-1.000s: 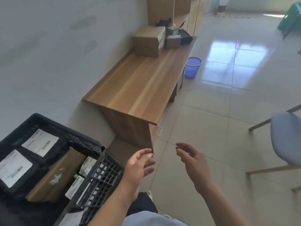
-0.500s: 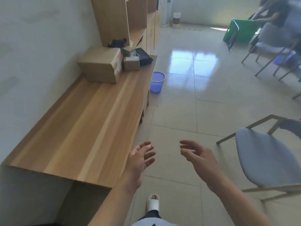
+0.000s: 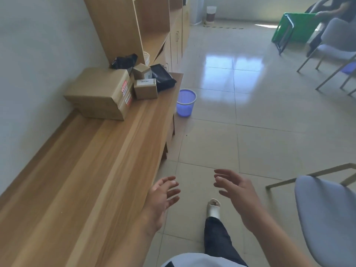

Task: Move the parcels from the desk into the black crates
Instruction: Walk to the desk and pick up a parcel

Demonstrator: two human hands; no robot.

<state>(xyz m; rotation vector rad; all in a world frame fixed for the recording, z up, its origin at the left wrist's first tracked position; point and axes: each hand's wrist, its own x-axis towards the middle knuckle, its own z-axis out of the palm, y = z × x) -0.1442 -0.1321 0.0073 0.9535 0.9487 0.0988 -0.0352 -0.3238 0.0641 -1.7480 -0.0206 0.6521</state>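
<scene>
Parcels sit at the far end of the long wooden desk (image 3: 92, 170): a large cardboard box (image 3: 100, 93), a small box with a white label (image 3: 145, 89), another small box (image 3: 141, 71) behind it, a black bag parcel (image 3: 162, 77) at the desk's corner and a black bundle (image 3: 124, 61) by the shelf. My left hand (image 3: 160, 199) and my right hand (image 3: 236, 191) hover empty with fingers spread above the floor, beside the desk's near part and well short of the parcels. No black crate is in view.
A blue waste basket (image 3: 185, 102) stands on the floor by the desk's far end. A grey chair (image 3: 325, 214) is close on my right. Wooden shelving (image 3: 134, 26) rises behind the parcels. Further chairs, a green table (image 3: 294, 27) and a seated person are at the far right.
The view has swung away from the black crate and along the desk toward the parcels, which now look nearer. Both hands stay empty and spread in front of me.
</scene>
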